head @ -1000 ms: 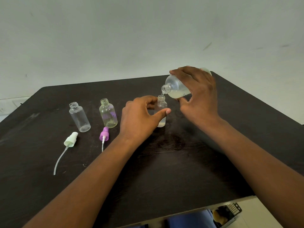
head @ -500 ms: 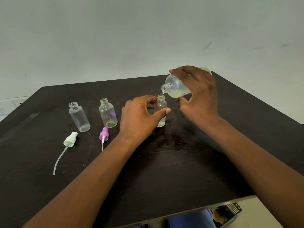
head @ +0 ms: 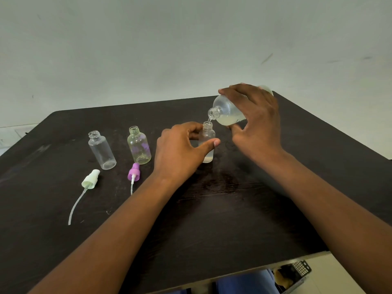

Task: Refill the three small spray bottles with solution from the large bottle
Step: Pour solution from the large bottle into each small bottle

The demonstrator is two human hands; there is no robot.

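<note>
My right hand [head: 257, 126] grips the large clear bottle [head: 226, 112], tipped with its open mouth down-left over a small clear bottle [head: 208, 143]. A thin stream of pale yellowish solution runs into that small bottle, which stands upright on the dark table [head: 212, 219]. My left hand [head: 180, 151] holds the small bottle between thumb and fingers. A little liquid sits at its bottom. Two more open small bottles stand to the left: a clear one [head: 101, 150] and a greenish one with purple marks [head: 139, 146].
Two spray heads with dip tubes lie in front of the left bottles: a pale green one [head: 90, 179] and a purple one [head: 134, 172]. A dark device [head: 293, 272] shows below the table's front edge at lower right. A plain wall stands behind the table.
Both hands and bottles hold nearly the same pose. The pour into the small bottle goes on.
</note>
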